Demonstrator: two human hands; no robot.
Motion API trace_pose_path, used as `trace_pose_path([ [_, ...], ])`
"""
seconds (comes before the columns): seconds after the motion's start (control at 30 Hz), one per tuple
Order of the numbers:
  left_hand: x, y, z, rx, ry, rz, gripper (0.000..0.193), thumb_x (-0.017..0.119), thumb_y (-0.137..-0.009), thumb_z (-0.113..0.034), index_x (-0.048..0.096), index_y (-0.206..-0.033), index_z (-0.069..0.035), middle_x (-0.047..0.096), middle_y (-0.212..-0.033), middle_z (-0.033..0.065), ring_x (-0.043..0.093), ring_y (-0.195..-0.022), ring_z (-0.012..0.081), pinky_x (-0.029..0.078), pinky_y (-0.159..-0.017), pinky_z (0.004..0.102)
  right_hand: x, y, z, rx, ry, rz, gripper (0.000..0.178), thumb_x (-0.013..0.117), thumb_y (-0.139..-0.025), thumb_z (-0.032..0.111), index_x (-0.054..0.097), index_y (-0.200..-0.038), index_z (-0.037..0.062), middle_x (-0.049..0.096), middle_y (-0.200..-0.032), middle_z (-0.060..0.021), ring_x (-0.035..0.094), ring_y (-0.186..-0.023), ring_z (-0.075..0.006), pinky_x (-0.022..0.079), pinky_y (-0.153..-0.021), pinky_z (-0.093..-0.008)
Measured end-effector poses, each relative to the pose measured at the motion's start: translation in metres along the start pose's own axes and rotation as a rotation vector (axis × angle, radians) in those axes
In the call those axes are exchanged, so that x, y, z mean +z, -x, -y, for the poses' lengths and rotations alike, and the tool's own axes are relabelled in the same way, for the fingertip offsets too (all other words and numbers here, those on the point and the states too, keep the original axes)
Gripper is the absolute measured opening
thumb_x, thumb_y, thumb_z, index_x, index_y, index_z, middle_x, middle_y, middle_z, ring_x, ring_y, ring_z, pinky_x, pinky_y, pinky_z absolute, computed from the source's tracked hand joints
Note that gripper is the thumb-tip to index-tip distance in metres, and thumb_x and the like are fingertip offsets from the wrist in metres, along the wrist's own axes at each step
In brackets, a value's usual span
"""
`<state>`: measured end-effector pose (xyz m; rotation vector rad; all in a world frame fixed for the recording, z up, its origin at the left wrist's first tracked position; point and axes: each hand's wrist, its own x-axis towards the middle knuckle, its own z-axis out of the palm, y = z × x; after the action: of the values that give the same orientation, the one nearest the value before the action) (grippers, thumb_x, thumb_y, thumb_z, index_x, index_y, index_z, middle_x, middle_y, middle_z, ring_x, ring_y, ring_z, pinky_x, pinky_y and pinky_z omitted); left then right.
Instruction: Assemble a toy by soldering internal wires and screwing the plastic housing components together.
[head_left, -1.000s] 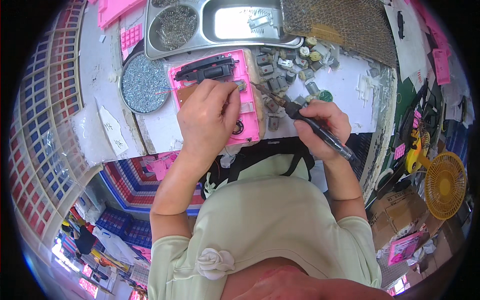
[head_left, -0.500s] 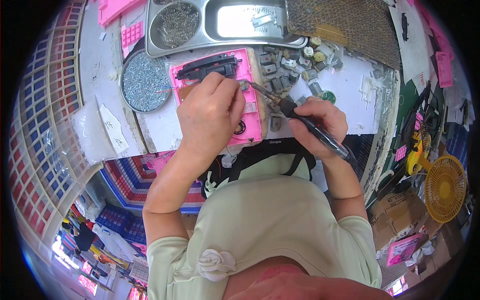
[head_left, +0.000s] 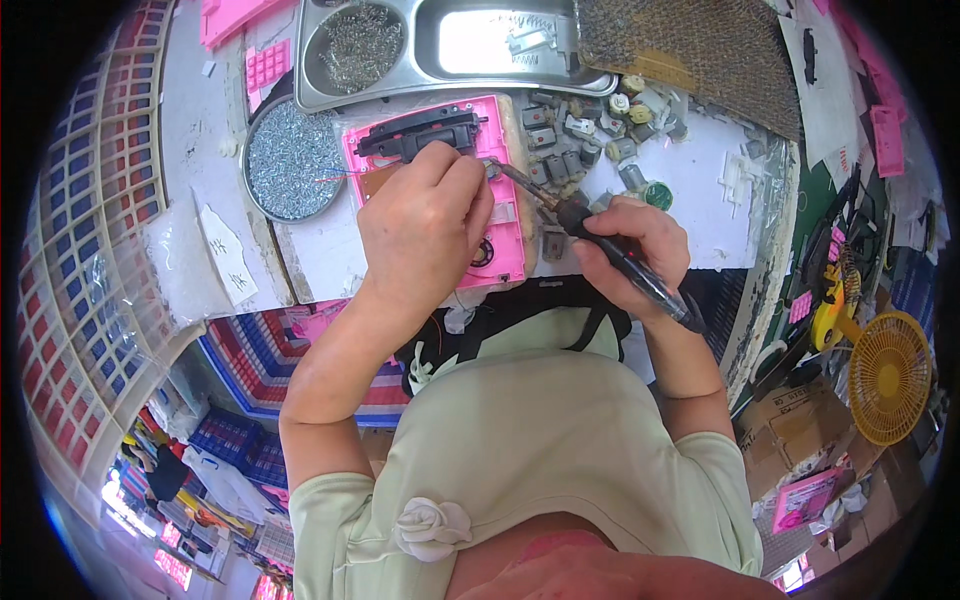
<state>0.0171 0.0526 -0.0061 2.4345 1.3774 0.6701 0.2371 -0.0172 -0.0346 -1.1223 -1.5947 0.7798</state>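
Note:
My right hand (head_left: 640, 255) is wrapped round the black handle of a soldering iron (head_left: 630, 262). Its metal tip reaches left to a small metal part at the edge of a pink plastic housing (head_left: 510, 235). Over that housing is my left hand (head_left: 425, 225), fingers pinched together close to the iron's tip; what they hold is hidden behind them. A black plastic assembly (head_left: 420, 133) lies across the upper part of the housing. Below it a brown board shows partly, with thin red and blue wires running out to the left. A black round part sits low in the housing.
Left of the housing stands a round dish of small screws (head_left: 293, 160). A metal tray (head_left: 450, 75) with springs lies beyond. Several small motors (head_left: 560, 165) are heaped on the right, beside a solder spool (head_left: 657, 195). A brown textured mat (head_left: 690, 60) covers the far right.
Almost nothing differs. The iron's handle and my right hand have shifted very slightly left, while its tip stays by the same spot near my left fingers.

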Motion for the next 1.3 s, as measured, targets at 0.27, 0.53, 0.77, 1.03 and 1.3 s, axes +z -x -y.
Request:
trace_pose_path([
  [0.27, -0.001, -0.001, 0.001, 0.026, -0.034, 0.03, 0.012, 0.074, -0.077, -0.01, 0.062, -0.08, -0.01, 0.057, -0.081, 0.0051, 0.062, -0.065, 0.0248, 0.048, -0.054, 0.0376, -0.003, -0.002, 0.001, -0.013, 0.01, -0.053, 0.028, 0.082, -0.072, 0.004, 0.066, -0.094, 0.0058, 0.057, -0.062, -0.0042, 0.052, -0.048, -0.0163, 0.038, -0.046, -0.0285],
  [0.53, -0.004, 0.0, 0.0, 0.015, -0.077, 0.068, 0.012, 0.075, -0.078, -0.011, 0.064, -0.083, -0.009, 0.061, -0.084, 0.005, 0.064, -0.066, 0.0243, 0.048, -0.055, 0.0368, -0.005, 0.0, 0.0, -0.015, -0.024, -0.057, 0.028, 0.082, -0.073, 0.002, 0.065, -0.095, 0.0051, 0.06, -0.066, -0.0052, 0.051, -0.049, -0.0157, 0.038, -0.046, -0.0281],
  [0.77, -0.045, 0.007, 0.036, 0.065, -0.011, -0.123, 0.042, 0.078, -0.084, -0.013, 0.066, -0.123, -0.005, 0.07, -0.105, 0.0139, 0.071, -0.091, 0.0252, 0.057, -0.071, 0.0328, -0.016, 0.0, 0.004, -0.023, -0.001, -0.134, 0.028, 0.08, -0.074, -0.002, 0.064, -0.096, 0.0032, 0.06, -0.068, -0.0048, 0.049, -0.052, -0.0133, 0.037, -0.048, -0.0265],
  [1.03, -0.071, 0.02, 0.052, -0.168, -0.369, 0.328, 0.034, 0.074, -0.088, -0.023, 0.067, -0.119, -0.008, 0.069, -0.09, 0.01, 0.069, -0.076, 0.0256, 0.053, -0.064, 0.0357, -0.015, -0.003, 0.004, -0.013, -0.038, -0.142, 0.028, 0.079, -0.077, -0.003, 0.063, -0.099, 0.0009, 0.063, -0.072, -0.0066, 0.049, -0.056, -0.01, 0.036, -0.051, -0.0237],
  [1.3, -0.037, 0.014, 0.04, -0.109, 0.345, -0.172, 0.012, 0.072, -0.088, 0.003, 0.072, -0.1, -0.001, 0.072, -0.089, 0.0055, 0.068, -0.075, 0.0105, 0.053, -0.063, 0.0244, 0.011, -0.02, 0.026, 0.274, -0.243, -0.168, 0.036, 0.076, -0.081, -0.002, 0.065, -0.116, -0.0008, 0.071, -0.092, -0.0094, 0.064, -0.077, -0.0125, 0.051, -0.069, -0.0242],
])
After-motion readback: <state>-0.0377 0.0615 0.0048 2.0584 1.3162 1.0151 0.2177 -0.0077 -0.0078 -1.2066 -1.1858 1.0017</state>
